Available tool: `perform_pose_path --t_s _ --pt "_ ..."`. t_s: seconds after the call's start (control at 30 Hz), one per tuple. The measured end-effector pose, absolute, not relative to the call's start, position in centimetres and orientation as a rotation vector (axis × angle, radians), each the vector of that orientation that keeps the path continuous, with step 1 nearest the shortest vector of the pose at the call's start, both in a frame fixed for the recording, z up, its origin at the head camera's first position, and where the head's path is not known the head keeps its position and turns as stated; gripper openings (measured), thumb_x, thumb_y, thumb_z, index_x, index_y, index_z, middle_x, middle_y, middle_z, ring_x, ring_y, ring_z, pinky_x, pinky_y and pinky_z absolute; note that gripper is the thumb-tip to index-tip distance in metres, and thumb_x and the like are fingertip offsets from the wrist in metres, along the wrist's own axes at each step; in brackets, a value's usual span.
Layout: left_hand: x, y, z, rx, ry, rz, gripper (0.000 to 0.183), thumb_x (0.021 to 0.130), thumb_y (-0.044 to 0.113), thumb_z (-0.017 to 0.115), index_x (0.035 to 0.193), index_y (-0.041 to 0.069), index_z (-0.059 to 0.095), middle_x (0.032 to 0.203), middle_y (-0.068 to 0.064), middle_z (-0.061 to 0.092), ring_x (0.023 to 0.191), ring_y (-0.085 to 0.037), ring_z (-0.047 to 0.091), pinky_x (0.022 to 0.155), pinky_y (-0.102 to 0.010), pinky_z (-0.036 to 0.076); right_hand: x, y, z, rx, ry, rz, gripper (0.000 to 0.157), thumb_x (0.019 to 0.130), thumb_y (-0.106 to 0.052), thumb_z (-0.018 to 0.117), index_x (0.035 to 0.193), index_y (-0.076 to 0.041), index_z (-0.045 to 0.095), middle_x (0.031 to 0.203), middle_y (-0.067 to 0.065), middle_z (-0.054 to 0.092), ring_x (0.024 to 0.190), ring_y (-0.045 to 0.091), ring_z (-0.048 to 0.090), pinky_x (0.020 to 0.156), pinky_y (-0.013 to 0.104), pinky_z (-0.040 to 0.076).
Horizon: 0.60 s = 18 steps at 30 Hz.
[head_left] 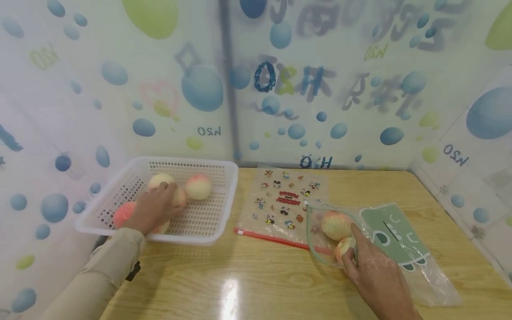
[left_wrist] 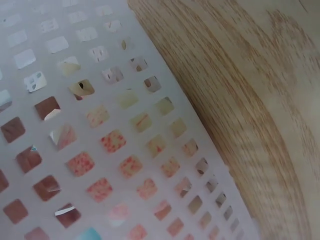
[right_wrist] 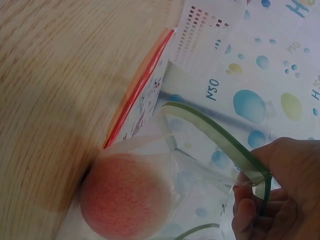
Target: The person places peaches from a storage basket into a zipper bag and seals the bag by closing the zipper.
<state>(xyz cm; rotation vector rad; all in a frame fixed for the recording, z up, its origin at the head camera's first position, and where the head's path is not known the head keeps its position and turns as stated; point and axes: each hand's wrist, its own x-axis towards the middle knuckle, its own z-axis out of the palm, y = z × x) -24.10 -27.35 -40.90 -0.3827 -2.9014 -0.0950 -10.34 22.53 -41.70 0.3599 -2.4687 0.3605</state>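
Note:
My left hand [head_left: 156, 206] reaches into a white plastic basket [head_left: 194, 239] and grips a peach [head_left: 181, 198]. Other peaches lie around it, one pale pink-topped peach [head_left: 198, 186] to its right and a redder peach [head_left: 125, 214] by the wrist. Through the basket's holes the left wrist view shows speckled peach skin [left_wrist: 113, 141]; that hand is hidden there. At the right, my right hand [head_left: 378, 273] pinches the green-edged mouth of a clear zip bag [right_wrist: 220, 130], which stands open. Inside this bag are two peaches, one large [head_left: 335, 224] and one partly covered [head_left: 344, 249].
A clear zip bag with cartoon prints and a red zip [head_left: 280, 200] lies flat between the basket and the green-edged bag, partly under the latter. The wooden table [head_left: 192, 284] meets a patterned wall covering [head_left: 264, 129] at the back and sides.

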Motion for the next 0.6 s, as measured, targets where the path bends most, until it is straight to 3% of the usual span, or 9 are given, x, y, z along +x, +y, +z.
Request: perform_pose_path --t_s 0.23,0.47,0.6 --pt "-24.3 -28.0 -41.3 -0.368 -2.881 -0.112 0.061 0.075 0.036 0.085 0.111 -0.005 0.056 0.092 -0.021 0.058 0.069 -0.039 0.058 0.055 -0.056 0.049 -10.4 22.7 -41.8 0.387 -2.457 0.327 0.062 0.078 -0.007 0.065 0.137 0.008 0.055 0.075 0.008 0.059 0.054 0.010 0.037 0.040 0.030 0.032" --pt "-24.4 -28.4 -41.2 -0.338 -2.769 -0.130 0.067 0.064 0.040 0.090 0.100 -0.004 0.054 0.086 -0.020 0.056 0.060 -0.038 0.055 0.050 -0.054 0.047 -10.3 22.6 -41.8 0.395 -2.444 0.330 0.062 0.077 -0.007 0.065 0.136 0.008 0.055 0.076 0.010 0.061 0.054 0.011 0.037 0.040 0.031 0.033" --pt "-24.1 -28.1 -40.9 -0.329 -2.661 -0.099 0.072 0.061 0.044 0.091 0.101 -0.005 0.057 0.089 -0.021 0.060 0.063 -0.040 0.058 0.057 -0.055 0.046 -10.2 22.5 -41.8 0.381 -2.457 0.331 0.062 0.078 -0.007 0.064 0.136 0.008 0.055 0.075 0.008 0.057 0.054 0.012 0.038 0.041 0.032 0.033"
